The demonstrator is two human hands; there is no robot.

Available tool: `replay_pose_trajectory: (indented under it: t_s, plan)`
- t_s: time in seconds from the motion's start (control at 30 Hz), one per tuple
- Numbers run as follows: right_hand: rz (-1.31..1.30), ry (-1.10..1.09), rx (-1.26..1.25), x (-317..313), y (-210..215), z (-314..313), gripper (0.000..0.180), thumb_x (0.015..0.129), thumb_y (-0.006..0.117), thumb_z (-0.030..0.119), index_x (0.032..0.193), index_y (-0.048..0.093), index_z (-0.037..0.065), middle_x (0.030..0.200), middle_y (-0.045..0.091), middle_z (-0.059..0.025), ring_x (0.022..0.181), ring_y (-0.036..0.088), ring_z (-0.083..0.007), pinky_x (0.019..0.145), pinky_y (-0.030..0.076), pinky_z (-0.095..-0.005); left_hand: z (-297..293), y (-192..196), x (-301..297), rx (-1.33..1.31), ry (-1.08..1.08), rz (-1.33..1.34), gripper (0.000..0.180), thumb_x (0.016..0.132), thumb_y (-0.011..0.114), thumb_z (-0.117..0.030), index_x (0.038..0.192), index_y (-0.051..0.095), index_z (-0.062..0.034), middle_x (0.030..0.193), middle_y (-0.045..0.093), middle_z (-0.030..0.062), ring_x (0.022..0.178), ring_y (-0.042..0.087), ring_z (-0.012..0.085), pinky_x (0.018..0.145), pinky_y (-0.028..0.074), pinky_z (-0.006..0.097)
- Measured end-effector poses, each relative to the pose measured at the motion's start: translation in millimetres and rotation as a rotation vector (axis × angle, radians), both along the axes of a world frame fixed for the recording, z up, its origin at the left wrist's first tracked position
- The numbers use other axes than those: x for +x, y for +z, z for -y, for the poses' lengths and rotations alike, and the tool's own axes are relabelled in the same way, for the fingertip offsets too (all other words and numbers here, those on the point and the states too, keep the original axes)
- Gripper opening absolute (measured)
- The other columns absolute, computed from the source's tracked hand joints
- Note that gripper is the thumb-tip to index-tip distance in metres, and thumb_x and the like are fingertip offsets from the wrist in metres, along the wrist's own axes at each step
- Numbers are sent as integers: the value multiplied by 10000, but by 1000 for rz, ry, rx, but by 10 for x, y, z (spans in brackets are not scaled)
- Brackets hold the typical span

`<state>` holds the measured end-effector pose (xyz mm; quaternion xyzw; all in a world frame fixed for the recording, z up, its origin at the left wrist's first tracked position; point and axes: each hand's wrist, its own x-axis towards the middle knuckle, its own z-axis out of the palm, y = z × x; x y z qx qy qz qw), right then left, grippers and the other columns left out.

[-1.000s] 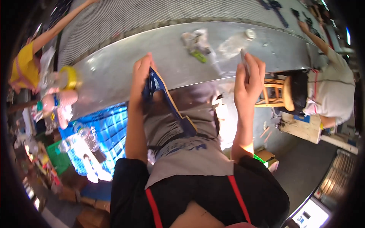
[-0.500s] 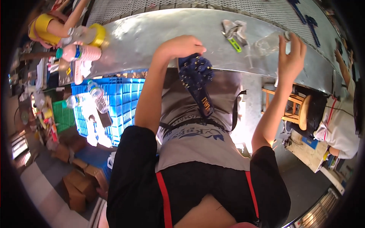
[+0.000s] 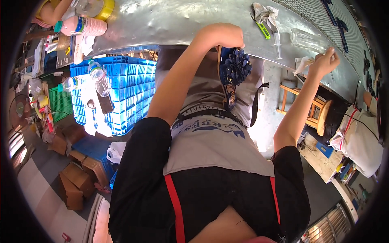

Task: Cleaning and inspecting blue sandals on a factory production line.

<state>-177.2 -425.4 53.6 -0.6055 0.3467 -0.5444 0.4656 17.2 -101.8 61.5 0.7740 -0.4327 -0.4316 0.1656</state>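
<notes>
My left hand (image 3: 227,35) is closed around the top end of a dark blue sandal (image 3: 238,67), which hangs upright in front of my apron at the metal table's edge. A ruffled flower with small gold dots covers its strap. My right hand (image 3: 325,62) is raised over the table's right front edge, fingers pinched together; whatever they hold is too small to make out. Beside it a white cloth (image 3: 303,64) hangs at the edge. Close by lie a clear bottle (image 3: 306,39), a clear syringe-like tube (image 3: 277,45), a green cutter (image 3: 263,30) and a crumpled greyish cloth (image 3: 265,14).
More dark blue straps (image 3: 342,34) lie on the mesh surface (image 3: 314,16) beyond the table. At left stand a pink bottle (image 3: 91,26), a yellow tape roll (image 3: 107,9) and a blue crate (image 3: 133,97). A wooden stool (image 3: 323,117) is below right. A co-worker's arm (image 3: 58,11) shows at upper left.
My left hand and the sandal have moved right, and the sandal has turned more side-on. My right hand has left the clear bottle, come nearer the table's edge and closed its fingers.
</notes>
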Motion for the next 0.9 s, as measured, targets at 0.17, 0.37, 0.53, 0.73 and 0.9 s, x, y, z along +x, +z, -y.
replay_pose_trajectory:
  t_s: [0.17,0.37,0.53,0.73,0.9]
  plan:
    - [59,-52,193,-192,-24,27,283,1056,639,181,1211,466,20,980,607,-107,594,455,-89,456,347,-267,-173,1,82,-127,-105,87,339,975,669,-370,931,671,-34,732,624,45,714,570,195,667,459,403]
    - [-381,-156,-747,-133,284,-105,443,1023,722,301,1249,567,-47,1117,652,-165,811,643,-201,727,549,-306,-251,185,525,-59,-52,-257,275,1005,662,-349,938,739,-93,735,561,-79,718,496,65,652,411,274]
    - [-580,57,-592,13,635,-704,543,977,784,368,1257,636,-73,1228,648,-223,1108,674,-285,931,539,-357,-282,329,448,-104,-103,-347,303,974,709,-359,961,763,-60,797,632,-69,774,535,41,711,431,249]
    - [-545,-15,-869,41,529,-628,505,962,787,409,1207,680,-19,1159,661,-155,973,676,-255,799,552,-335,-261,208,250,-291,-47,-393,318,957,741,-360,900,779,-50,844,715,-36,804,619,52,743,473,233]
    - [-605,-88,-1047,20,620,-759,468,985,769,364,1226,672,-26,1167,655,-162,975,678,-240,756,553,-327,-250,22,125,-467,193,-578,358,995,690,-359,904,784,-26,853,772,84,831,728,131,772,554,256]
